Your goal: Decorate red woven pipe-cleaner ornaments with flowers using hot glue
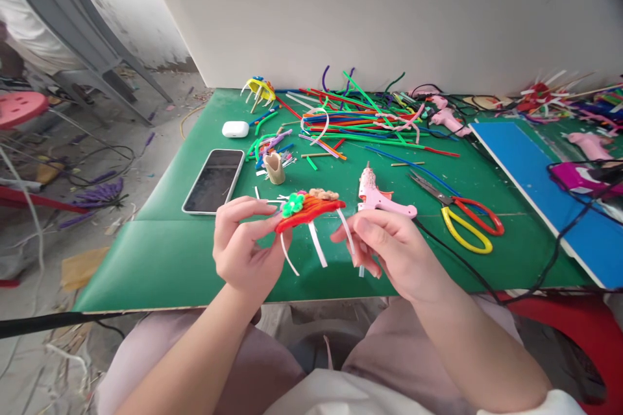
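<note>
My left hand (250, 243) pinches the left end of an orange-red pipe-cleaner craft piece (311, 209), held above the table's front part. A green flower (293, 205) and tan curls (324, 194) sit on its top, and thin white strips hang from its underside. At the piece's right end, my right hand (394, 249) has its fingers closed around a white strip (346, 231). Just beyond that hand a pink hot glue gun (372, 194) lies on the table, partly covered by the fingers. Scissors (450, 207) with red and yellow handles lie to the right.
On the green table (160, 246) are a phone (214, 181), a white earbud case (235, 129), a beige tube (274, 168) and a yellow craft piece (260, 92). Pipe cleaners (355, 123) pile at the back. A blue board (535, 188) and cables lie right.
</note>
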Demonstrator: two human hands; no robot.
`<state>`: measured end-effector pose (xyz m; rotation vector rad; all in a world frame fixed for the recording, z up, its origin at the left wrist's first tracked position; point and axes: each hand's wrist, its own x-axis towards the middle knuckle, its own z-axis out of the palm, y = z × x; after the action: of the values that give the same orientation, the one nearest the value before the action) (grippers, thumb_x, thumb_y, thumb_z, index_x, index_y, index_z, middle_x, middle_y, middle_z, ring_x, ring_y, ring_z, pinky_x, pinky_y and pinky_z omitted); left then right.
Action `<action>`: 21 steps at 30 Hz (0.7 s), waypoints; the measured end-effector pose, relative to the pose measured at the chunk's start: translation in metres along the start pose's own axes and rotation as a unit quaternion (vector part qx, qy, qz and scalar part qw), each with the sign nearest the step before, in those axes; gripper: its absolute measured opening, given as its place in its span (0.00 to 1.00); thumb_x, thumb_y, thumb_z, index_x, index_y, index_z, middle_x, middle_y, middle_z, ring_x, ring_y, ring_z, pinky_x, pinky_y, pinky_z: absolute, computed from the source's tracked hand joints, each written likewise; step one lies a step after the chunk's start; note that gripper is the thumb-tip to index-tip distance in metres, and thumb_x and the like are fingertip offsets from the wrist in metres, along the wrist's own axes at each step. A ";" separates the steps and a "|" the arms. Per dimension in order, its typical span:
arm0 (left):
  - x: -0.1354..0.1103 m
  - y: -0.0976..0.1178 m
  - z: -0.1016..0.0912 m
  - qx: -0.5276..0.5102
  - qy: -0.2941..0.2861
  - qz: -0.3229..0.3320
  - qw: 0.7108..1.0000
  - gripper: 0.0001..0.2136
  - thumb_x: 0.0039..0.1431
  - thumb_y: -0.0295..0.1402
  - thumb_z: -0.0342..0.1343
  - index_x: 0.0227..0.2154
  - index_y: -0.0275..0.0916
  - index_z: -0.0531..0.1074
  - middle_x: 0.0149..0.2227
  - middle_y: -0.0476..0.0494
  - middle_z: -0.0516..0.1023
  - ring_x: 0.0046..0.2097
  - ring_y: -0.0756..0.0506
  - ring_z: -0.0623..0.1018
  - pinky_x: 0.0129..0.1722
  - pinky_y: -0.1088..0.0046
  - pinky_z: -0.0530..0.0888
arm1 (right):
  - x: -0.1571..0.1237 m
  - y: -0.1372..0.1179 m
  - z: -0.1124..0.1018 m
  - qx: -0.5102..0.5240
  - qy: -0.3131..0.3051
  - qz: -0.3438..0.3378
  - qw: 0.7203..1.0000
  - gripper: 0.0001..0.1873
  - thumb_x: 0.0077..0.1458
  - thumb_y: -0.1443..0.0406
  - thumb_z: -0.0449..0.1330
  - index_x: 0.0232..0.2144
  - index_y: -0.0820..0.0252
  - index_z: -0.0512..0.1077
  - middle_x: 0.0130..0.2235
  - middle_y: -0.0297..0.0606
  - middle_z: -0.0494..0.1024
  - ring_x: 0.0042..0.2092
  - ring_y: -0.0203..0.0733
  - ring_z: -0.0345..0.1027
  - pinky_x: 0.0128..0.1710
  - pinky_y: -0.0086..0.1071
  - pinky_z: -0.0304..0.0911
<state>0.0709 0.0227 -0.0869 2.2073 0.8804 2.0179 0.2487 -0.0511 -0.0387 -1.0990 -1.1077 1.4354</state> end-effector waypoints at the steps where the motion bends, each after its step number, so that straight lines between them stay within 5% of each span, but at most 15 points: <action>1: -0.001 0.001 0.001 -0.005 0.001 -0.018 1.000 0.08 0.44 0.24 0.61 0.27 0.42 0.69 0.33 0.48 0.71 0.36 0.46 0.73 0.35 0.65 0.72 | 0.000 0.000 -0.001 -0.012 0.003 -0.003 1.000 0.16 0.57 0.55 0.53 0.29 0.58 0.74 0.20 0.29 0.68 0.17 0.24 0.54 0.13 0.19 0.49; 7: -0.004 0.009 0.007 -0.038 -0.065 -0.246 0.966 0.06 0.47 0.27 0.59 0.22 0.39 0.67 0.33 0.49 0.71 0.37 0.49 0.71 0.38 0.70 0.69 | 0.001 -0.005 -0.013 -0.104 0.100 -0.072 0.987 0.11 0.56 0.59 0.55 0.31 0.57 0.74 0.21 0.28 0.68 0.19 0.25 0.56 0.16 0.20 0.51; 11: -0.001 0.010 0.010 -0.142 -0.111 -0.442 0.879 0.09 0.48 0.33 0.59 0.20 0.38 0.65 0.31 0.49 0.70 0.34 0.50 0.70 0.34 0.74 0.67 | 0.002 -0.009 -0.021 -0.155 0.162 -0.112 0.968 0.09 0.55 0.60 0.56 0.32 0.57 0.74 0.22 0.28 0.69 0.18 0.25 0.56 0.16 0.21 0.52; 14: 0.008 0.002 0.006 -0.202 -0.094 -0.521 0.824 0.09 0.46 0.34 0.60 0.21 0.37 0.65 0.28 0.50 0.70 0.30 0.52 0.70 0.30 0.76 0.67 | 0.002 -0.009 -0.025 -0.184 0.188 -0.119 0.957 0.09 0.55 0.60 0.56 0.33 0.57 0.74 0.21 0.29 0.68 0.19 0.27 0.57 0.16 0.22 0.53; 18: 0.031 -0.021 -0.018 -0.193 0.004 -0.479 0.857 0.09 0.44 0.33 0.60 0.21 0.37 0.65 0.28 0.51 0.70 0.31 0.52 0.70 0.32 0.77 0.68 | 0.012 0.000 -0.014 -0.260 0.174 -0.118 0.942 0.09 0.56 0.60 0.55 0.33 0.57 0.73 0.27 0.32 0.73 0.26 0.32 0.66 0.21 0.24 0.59; 21: 0.047 -0.045 -0.048 -0.096 0.051 -0.412 0.905 0.09 0.45 0.33 0.60 0.22 0.36 0.65 0.29 0.51 0.70 0.30 0.53 0.70 0.32 0.77 0.69 | 0.040 0.011 0.016 -0.375 0.056 -0.141 0.914 0.09 0.57 0.62 0.53 0.34 0.58 0.72 0.35 0.36 0.76 0.36 0.37 0.69 0.31 0.29 0.64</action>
<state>0.0092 0.0631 -0.0532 1.2812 1.2701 1.6833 0.2266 -0.0147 -0.0506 -1.4398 -1.7191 0.6993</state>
